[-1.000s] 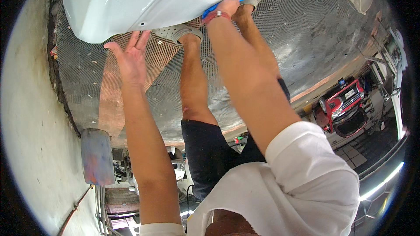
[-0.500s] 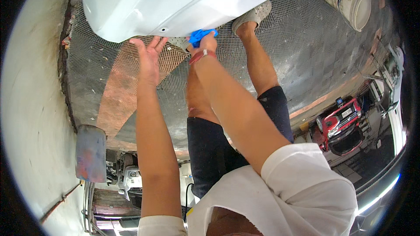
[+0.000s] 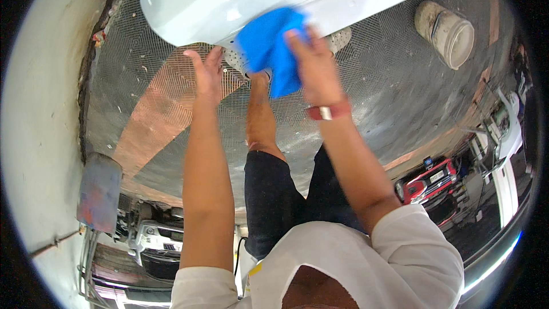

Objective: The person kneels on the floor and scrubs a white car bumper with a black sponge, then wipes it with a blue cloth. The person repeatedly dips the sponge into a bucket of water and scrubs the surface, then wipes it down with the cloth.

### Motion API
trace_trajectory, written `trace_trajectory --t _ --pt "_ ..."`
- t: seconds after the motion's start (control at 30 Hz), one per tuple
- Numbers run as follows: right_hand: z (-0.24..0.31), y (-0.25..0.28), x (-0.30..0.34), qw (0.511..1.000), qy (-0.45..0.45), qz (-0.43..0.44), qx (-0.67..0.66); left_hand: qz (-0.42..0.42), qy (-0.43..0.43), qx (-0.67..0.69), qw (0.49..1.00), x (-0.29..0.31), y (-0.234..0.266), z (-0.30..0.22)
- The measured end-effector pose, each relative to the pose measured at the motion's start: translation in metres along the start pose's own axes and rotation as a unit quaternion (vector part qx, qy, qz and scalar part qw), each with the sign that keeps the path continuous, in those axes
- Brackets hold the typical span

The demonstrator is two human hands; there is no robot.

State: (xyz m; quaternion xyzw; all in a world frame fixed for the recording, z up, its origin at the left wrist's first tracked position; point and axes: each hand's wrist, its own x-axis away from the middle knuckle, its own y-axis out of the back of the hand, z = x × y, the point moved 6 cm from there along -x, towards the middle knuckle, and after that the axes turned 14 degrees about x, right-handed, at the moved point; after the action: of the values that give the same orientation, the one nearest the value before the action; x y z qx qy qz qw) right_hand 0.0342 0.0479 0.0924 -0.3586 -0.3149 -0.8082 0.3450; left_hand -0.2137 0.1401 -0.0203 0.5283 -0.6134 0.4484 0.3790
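Note:
A glossy white car body panel (image 3: 200,8), curved along its lower edge, fills the upper middle of the picture. My left hand (image 3: 209,77) is at that edge with its thumb spread away and its fingers stretched out. The fingertips reach the panel's rim, and I cannot tell whether they press on it. My right hand (image 3: 321,71), smeared by motion, grips a blue cloth (image 3: 271,46). The cloth hangs loosely unfolded in front of the panel and covers part of its lower edge. A red band circles my right wrist.
A dirty white bucket (image 3: 446,31) stands at the upper right on the textured mat floor (image 3: 189,120). A pale wall (image 3: 40,109) runs along the left. A grey cylinder-like object (image 3: 100,194) stands by it. Behind are vehicles, including a red car (image 3: 429,183) and a white one (image 3: 157,240).
My right hand has moved right, away from my left hand, and the bunched blue cloth has opened out. The panel appears shifted slightly up and right in the view. My left hand stays near the edge.

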Motion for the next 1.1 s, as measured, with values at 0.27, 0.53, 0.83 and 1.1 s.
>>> trace_trajectory --t 0.27,0.53,0.83,1.1 --pt "0.081 0.002 -0.054 0.836 0.309 -0.262 0.371 0.025 0.000 0.145 0.989 0.016 -0.016 0.005" --pt "-0.019 -0.237 0.029 0.830 0.257 0.168 0.466 0.006 0.007 0.391 0.920 0.031 0.027 0.015" --pt "-0.028 -0.099 0.099 0.901 0.078 0.362 0.228 0.151 0.059 0.414 0.896 0.153 0.022 0.045" --pt "-0.058 0.009 0.262 0.970 -0.075 0.203 0.113 0.143 -0.137 0.096 0.976 0.280 -0.033 -0.030"
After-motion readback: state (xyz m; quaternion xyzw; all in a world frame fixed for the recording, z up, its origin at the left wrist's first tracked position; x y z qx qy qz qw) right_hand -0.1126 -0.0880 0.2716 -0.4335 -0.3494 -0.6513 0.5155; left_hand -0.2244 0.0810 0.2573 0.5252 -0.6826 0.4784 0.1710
